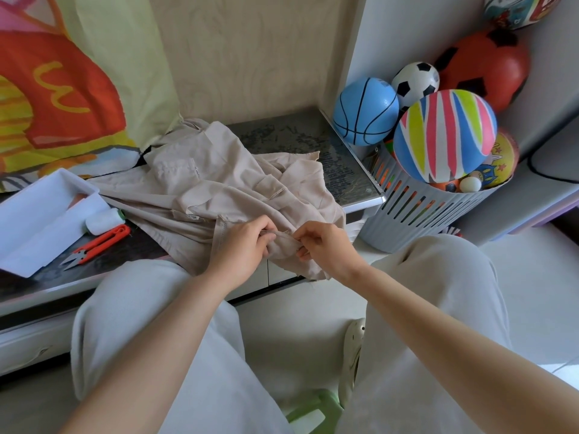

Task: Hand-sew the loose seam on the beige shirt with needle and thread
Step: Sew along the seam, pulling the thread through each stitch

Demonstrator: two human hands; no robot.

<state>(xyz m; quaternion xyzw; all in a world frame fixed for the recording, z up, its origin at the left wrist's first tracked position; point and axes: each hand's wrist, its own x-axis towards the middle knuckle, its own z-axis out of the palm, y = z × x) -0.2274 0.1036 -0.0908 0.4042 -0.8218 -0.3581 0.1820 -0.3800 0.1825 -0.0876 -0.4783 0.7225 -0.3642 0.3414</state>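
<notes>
The beige shirt point(219, 183) lies crumpled on a low dark table point(300, 136), with its lower edge hanging over the front. My left hand point(242, 245) pinches a fold of the shirt's edge. My right hand point(326, 245) pinches the same fold from the right, fingertips close to the left hand's. The needle and thread are too small to make out between the fingers. A white thread spool point(101, 222) rests left of the shirt, beside red thread snips point(97, 244).
A white open box point(37, 214) sits at the table's left end. A grey slatted basket point(416, 208) full of balls stands right of the table. A colourful cloth point(62, 89) hangs behind. My knees flank the hands; a green stool point(313, 411) is below.
</notes>
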